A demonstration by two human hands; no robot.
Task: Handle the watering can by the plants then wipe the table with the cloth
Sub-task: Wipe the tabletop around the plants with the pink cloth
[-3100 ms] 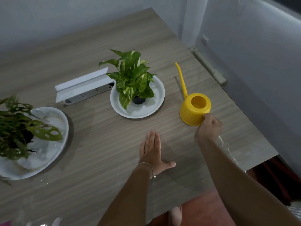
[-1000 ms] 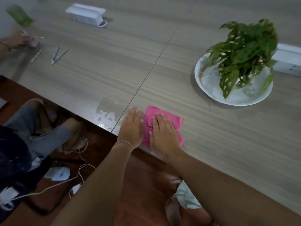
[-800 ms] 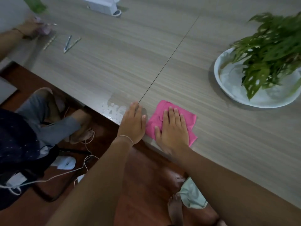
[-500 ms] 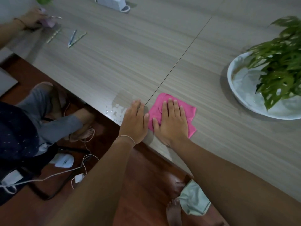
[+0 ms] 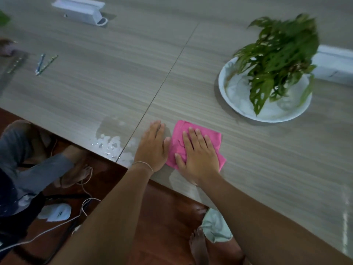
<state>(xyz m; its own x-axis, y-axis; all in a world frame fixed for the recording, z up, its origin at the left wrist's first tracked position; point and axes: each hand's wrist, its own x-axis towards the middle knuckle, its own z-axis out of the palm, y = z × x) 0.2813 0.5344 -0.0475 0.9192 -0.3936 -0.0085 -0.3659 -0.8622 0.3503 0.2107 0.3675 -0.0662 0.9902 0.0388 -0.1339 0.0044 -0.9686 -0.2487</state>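
Observation:
A pink cloth [image 5: 211, 135] lies flat near the front edge of the wooden table [image 5: 118, 77]. My right hand [image 5: 198, 155] presses on it with straight, spread fingers. My left hand [image 5: 152, 146] lies flat on the bare table just left of the cloth, its thumb touching the cloth's edge. A wet patch with water drops [image 5: 111, 140] sits at the table edge, left of my left hand. A green plant with holed leaves [image 5: 277, 54] stands in a white dish [image 5: 236, 100] at the right. The watering can is out of view.
A white socket box [image 5: 80, 10] stands at the far left, another white box [image 5: 334, 64] behind the plant. Pens [image 5: 43, 63] lie at the left, near another person's hand [image 5: 7, 47]. A seated person's legs [image 5: 38, 165] and cables [image 5: 76, 213] are below the table edge.
Since the watering can was held, the view has turned to the cloth. Over the last second both hands stay flat, the cloth creeping slightly right while the camera swings.

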